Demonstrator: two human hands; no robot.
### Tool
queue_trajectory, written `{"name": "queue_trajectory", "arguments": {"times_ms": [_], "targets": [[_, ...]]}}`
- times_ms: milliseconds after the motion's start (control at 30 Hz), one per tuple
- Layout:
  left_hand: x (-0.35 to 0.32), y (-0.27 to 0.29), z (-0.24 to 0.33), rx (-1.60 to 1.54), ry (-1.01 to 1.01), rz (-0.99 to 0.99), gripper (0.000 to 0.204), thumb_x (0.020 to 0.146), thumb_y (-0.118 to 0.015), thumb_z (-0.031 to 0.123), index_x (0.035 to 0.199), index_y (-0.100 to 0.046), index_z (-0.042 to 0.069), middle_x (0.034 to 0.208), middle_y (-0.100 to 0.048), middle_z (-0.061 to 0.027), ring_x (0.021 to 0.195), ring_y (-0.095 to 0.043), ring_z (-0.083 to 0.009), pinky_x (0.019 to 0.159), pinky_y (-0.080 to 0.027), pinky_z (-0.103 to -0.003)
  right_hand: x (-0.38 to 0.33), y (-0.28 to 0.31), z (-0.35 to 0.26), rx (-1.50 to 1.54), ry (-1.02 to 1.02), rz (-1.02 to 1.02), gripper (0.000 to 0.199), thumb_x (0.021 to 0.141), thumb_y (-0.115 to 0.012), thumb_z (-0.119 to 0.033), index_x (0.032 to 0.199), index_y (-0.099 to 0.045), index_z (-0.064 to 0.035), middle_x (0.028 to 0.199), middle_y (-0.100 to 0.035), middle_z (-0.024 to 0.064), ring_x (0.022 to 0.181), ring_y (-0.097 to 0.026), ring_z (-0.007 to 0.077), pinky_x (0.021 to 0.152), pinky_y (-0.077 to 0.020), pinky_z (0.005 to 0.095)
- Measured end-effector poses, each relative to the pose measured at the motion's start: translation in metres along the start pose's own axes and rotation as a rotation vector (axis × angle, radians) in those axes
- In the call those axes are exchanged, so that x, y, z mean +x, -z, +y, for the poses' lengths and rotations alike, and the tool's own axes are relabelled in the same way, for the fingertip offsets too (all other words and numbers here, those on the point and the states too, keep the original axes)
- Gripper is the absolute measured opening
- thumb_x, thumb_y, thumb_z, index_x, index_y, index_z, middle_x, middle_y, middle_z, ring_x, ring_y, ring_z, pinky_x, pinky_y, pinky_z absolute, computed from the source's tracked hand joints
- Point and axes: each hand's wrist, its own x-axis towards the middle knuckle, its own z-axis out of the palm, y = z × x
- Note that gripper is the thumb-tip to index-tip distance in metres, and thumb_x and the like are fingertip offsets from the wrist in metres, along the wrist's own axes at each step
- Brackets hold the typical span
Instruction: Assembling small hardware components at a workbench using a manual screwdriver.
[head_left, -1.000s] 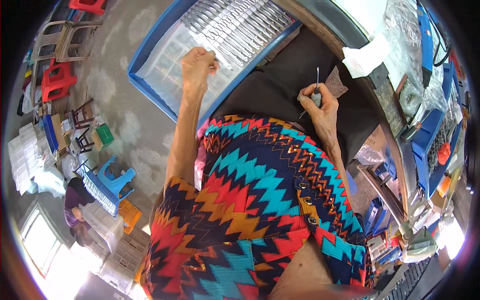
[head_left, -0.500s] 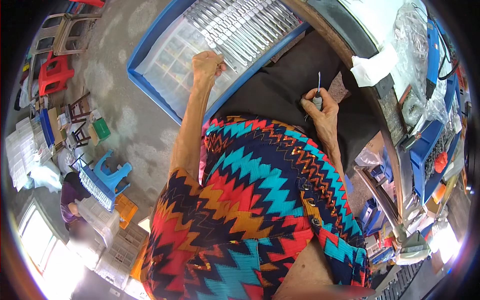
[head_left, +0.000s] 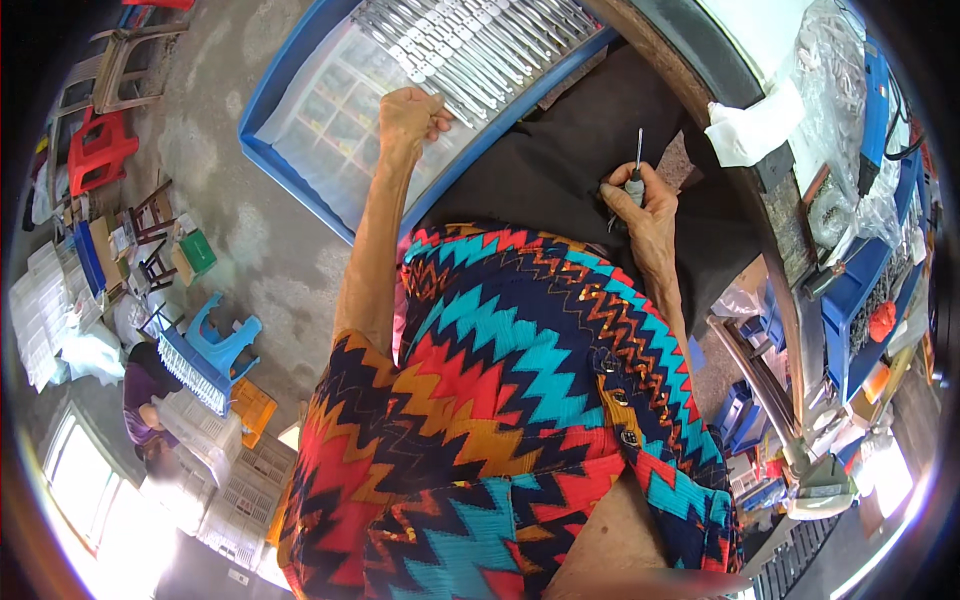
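Observation:
My left hand (head_left: 408, 122) is closed above a blue tray (head_left: 330, 219), its curled fingers beside the near ends of a row of metal rods (head_left: 480, 60). The rods lie side by side with white pieces across their middles. Whatever the left fingers hold, if anything, is hidden. Under that hand, a translucent sheet covers a compartmented box (head_left: 340, 115) inside the tray. Over my dark-clad lap, my right hand (head_left: 648, 207) is closed around a small screwdriver (head_left: 640, 150), its thin shaft pointing away from me.
A worktable edge (head_left: 690, 75) runs along the right, with white paper (head_left: 755, 130) and plastic bags (head_left: 830, 60) on it. Blue bins (head_left: 860, 300) stand farther right. On the left are a red stool (head_left: 100, 150), a blue stool (head_left: 225, 345) and a person (head_left: 145, 400) beside stacked crates.
The tray and my left hand appear slightly higher and farther left in the picture. My right hand stays nearly in place, still holding the screwdriver.

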Motion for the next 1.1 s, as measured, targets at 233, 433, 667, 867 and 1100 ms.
{"name": "queue_trajectory", "arguments": {"times_ms": [233,433,667,867,1100], "targets": [[0.001,0.0,0.01,0.168,0.063,-0.033,0.019,0.081,-0.055,0.009,0.066,-0.051,-0.002,0.058,-0.059,-0.013,0.042,-0.055,-0.0141,0.034,-0.042,-0.024,0.001,0.0,0.001,0.034,-0.024,-0.005,0.006,0.075,-0.061,-0.005,0.076,-0.056,-0.004,0.066,-0.05,-0.004,0.059,-0.042,0.0029,0.053,-0.0331,0.0191],[0.002,0.001,0.015,0.474,0.122,-0.062,0.018,0.077,-0.056,0.01,0.071,-0.053,-0.007,0.058,-0.058,-0.014,0.04,-0.051,-0.014,0.031,-0.036,-0.025,0.001,0.001,0.003,0.059,-0.046,-0.006,0.006,0.075,-0.061,-0.005,0.077,-0.056,-0.0041,0.065,-0.05,-0.0038,0.058,-0.043,0.0028,0.052,-0.0334,0.019],[-0.003,-0.008,-0.002,0.48,-0.138,0.283,0.037,0.074,-0.056,0.013,0.103,-0.04,-0.003,0.059,-0.06,-0.0137,0.048,-0.058,-0.0226,0.055,-0.047,-0.033,0.003,0.001,0.005,0.069,-0.073,-0.015,0.006,0.076,-0.061,-0.006,0.077,-0.056,-0.0044,0.065,-0.051,-0.0036,0.058,-0.042,0.0026,0.052,-0.0332,0.0188],[-0.003,-0.011,-0.004,0.454,-0.205,0.273,0.039,0.072,-0.057,0.006,0.105,-0.037,0.0,0.06,-0.054,-0.0085,0.042,-0.049,-0.0128,0.037,-0.037,-0.026,0.003,0.001,0.004,0.095,-0.093,-0.015,0.006,0.076,-0.061,-0.006,0.078,-0.056,-0.0044,0.066,-0.051,-0.0038,0.058,-0.042,0.0024,0.052,-0.033,0.0184],[-0.003,-0.009,-0.004,0.373,-0.125,0.242,0.044,0.074,-0.057,0.005,0.11,-0.032,0.003,0.061,-0.053,-0.0087,0.042,-0.05,-0.013,0.035,-0.038,-0.025,0.001,0.0,0.002,0.111,-0.097,-0.021,0.006,0.076,-0.06,-0.006,0.078,-0.055,-0.0042,0.067,-0.052,-0.0031,0.059,-0.044,0.0032,0.053,-0.034,0.0184]]}}
